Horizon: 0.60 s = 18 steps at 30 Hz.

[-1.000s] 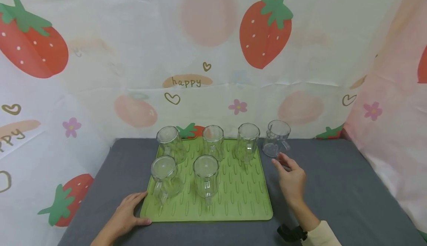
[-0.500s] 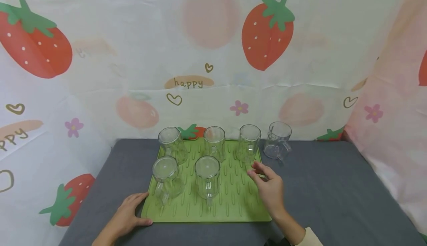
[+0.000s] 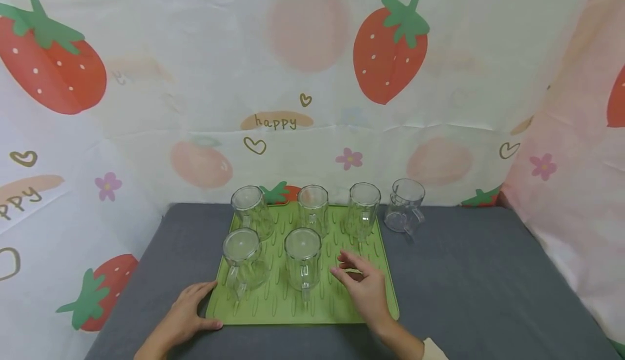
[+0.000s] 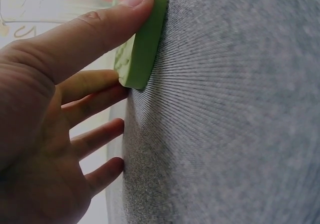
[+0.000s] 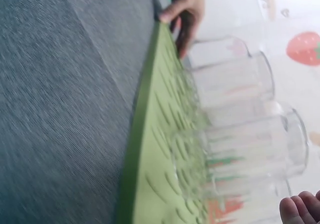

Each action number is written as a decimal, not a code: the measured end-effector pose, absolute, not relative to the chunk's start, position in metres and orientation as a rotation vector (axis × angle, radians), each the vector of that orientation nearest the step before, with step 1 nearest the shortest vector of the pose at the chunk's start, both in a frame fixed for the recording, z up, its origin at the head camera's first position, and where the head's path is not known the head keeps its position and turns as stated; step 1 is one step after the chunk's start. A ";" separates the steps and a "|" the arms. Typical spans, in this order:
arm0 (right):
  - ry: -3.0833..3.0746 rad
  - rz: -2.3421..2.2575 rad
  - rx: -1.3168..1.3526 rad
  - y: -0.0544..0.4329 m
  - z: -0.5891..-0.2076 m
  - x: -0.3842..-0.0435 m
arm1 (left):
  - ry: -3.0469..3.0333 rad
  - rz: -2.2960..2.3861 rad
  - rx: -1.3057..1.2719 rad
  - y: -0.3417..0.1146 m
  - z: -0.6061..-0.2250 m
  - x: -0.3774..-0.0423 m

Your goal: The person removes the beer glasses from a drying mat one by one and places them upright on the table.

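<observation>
My left hand (image 3: 183, 316) rests at the front left corner of a green ridged drying mat (image 3: 342, 295). In the left wrist view its thumb (image 4: 132, 7) lies along the mat's front edge, with straight fingers beside the left edge. Over the right part of the mat, my right hand (image 3: 363, 289) is loosely bent and holds nothing. To its left an upside-down clear glass mug (image 3: 303, 259) stands in the front row, its handle facing me. Beside that is another upturned mug (image 3: 244, 259). Behind my right hand stands the back row's right mug (image 3: 363, 213).
Two more upturned mugs, the back left mug (image 3: 251, 211) and the back middle mug (image 3: 313, 211), stand on the mat. An upright glass mug (image 3: 405, 208) is on the grey tablecloth (image 3: 469, 273), right of the mat. A strawberry-print curtain (image 3: 312, 148) hangs behind.
My right hand has moved left and toward me, from beside the upright mug to over the mat's right part. The left hand and the mugs have stayed in place.
</observation>
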State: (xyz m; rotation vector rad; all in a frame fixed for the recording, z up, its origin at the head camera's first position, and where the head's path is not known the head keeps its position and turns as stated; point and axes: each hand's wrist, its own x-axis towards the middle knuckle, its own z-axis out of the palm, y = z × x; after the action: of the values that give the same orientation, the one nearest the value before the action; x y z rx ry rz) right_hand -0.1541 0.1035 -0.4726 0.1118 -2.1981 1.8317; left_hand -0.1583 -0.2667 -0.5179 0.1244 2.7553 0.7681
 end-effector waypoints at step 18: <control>-2.238 1.983 0.220 0.071 -0.500 -0.139 | 2.753 0.751 0.126 -0.266 -0.517 -0.159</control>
State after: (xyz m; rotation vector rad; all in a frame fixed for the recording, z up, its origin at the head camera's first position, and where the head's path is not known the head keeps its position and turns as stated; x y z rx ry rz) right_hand -0.1386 0.0710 -0.4996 0.2202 -2.2384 1.9829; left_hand -0.1589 -0.2660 -0.5166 0.1259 2.7526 0.7514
